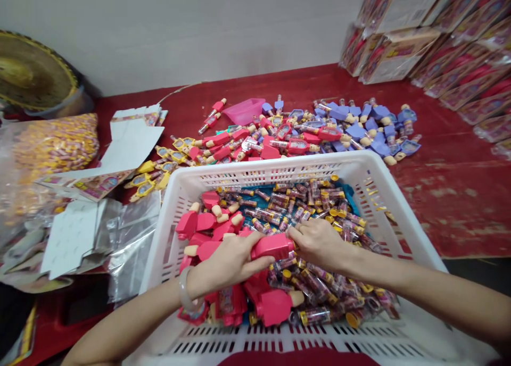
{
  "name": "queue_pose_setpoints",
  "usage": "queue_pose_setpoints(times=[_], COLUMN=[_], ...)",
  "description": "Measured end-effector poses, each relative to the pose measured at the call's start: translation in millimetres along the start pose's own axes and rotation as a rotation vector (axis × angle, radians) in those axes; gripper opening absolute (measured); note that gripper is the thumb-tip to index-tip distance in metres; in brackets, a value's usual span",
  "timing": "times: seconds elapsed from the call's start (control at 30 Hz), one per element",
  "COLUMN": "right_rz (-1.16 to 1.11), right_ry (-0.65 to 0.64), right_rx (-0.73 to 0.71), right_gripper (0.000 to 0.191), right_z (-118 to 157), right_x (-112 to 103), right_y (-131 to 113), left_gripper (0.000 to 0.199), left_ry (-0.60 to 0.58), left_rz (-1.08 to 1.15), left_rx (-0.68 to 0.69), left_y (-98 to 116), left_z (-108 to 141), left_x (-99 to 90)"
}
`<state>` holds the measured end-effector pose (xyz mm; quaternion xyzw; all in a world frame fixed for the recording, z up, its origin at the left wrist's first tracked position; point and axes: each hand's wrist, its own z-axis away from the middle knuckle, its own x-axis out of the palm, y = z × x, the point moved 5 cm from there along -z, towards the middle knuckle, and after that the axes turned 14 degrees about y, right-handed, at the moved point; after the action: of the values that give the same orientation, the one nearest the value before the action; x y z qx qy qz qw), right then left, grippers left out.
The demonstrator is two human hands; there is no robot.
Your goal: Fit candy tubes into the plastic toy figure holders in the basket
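My left hand (229, 262), a pale bangle (186, 289) on its wrist, grips a pink plastic toy body (273, 247) over a white slotted plastic crate (255, 166). My right hand (319, 243) meets the toy's right end, its fingertips pressed together there. Anything between those fingers is hidden. Below both hands lies a heap of small transparent tubes with yellow caps (311, 201), filled with dark contents. More pink toy bodies (195, 222) crowd the crate's left side, on a teal liner (347, 193).
Pink, blue and yellow toys (303, 137) lie heaped on the red table (451, 185) behind the crate. A pink scoop (243, 110) sits among them. Flat white card blanks (136, 142) and a transparent bag of yellow sweets (56, 148) lie left; printed boxes (399, 52) are stacked right.
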<state>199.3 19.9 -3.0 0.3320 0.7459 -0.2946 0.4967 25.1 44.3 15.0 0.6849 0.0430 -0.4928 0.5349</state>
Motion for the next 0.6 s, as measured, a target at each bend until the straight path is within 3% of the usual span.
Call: queue_pose_setpoints(times=[0.07,0.2,0.27,0.33,0.43,0.5,0.57,0.6], right_rz=[0.033,0.043,0.015,-0.014,-0.068,-0.105,-0.121,-0.118], right_ry=[0.006,-0.026,-0.083,-0.171,-0.338,-0.428,-0.477,-0.474], right_rx=[-0.019,-0.028,-0.024,0.024,0.159,0.227,0.253,0.255], right_gripper=[0.008,0.011,0.010,0.011,0.014,0.014,0.013,0.013], right_z=[0,2,4,4,4,3,3,3], right_x=[-2,-3,-1,2,5,7,13,16], right_y=[-3,-9,-12,-12,-9,-5,-1,1], left_gripper=[0.038,0.042,0.043,0.042,0.041,0.039,0.036,0.035], left_ry=[-0.068,-0.369,-0.430,-0.366,-0.121,-0.021,-0.006,-0.008], left_rz=[0.234,0.742,0.785,0.665,0.186,-0.108,-0.211,-0.194], left_rx=[-0.187,-0.649,-0.727,-0.594,-0.168,0.063,0.162,0.148], left_y=[-5,-15,-16,-15,-9,-4,-5,-8], left_z=[1,11,14,13,9,10,10,8], left_x=[7.9,34.2,40.1,38.6,29.3,29.2,32.2,32.2])
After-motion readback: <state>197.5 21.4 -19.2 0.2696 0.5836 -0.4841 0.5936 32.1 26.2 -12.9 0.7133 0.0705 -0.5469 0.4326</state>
